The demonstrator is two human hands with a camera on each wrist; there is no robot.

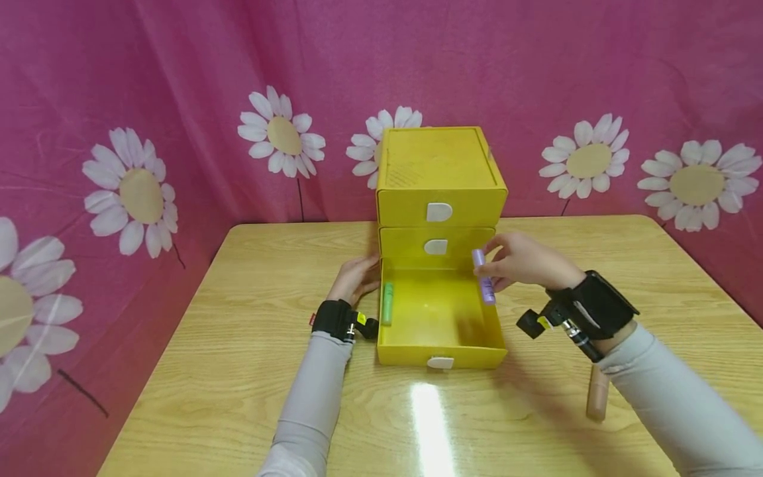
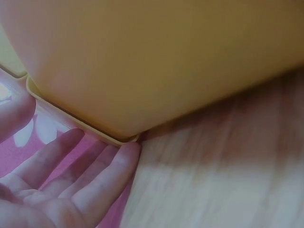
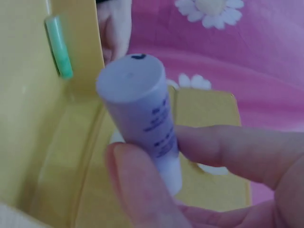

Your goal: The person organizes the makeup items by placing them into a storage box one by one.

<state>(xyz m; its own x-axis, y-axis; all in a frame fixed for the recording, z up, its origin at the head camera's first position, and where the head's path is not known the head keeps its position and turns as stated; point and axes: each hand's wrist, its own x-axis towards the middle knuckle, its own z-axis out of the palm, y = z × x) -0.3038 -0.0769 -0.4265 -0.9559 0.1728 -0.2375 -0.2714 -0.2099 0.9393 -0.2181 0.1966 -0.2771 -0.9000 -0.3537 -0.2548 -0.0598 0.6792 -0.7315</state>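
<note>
A yellow drawer unit (image 1: 441, 159) stands at the back, and its bottom drawer (image 1: 441, 356) is pulled out. My right hand (image 1: 512, 262) pinches a purple tube (image 1: 483, 277) with dark print between thumb and fingers, over the right side of that drawer. In the right wrist view the round flat end of the purple tube (image 3: 130, 78) faces the camera. A green tube (image 1: 387, 304) lies inside the drawer along its left wall. My left hand (image 1: 354, 278) is at the unit's left side; in the left wrist view its extended fingers (image 2: 107, 190) touch the yellow edge.
A brown tube (image 1: 597, 394) lies on the wooden table (image 1: 262, 318), partly hidden under my right forearm. The upper drawers, with white tabs (image 1: 439, 212), are shut. A pink flowered curtain (image 1: 489, 66) hangs behind and at the left.
</note>
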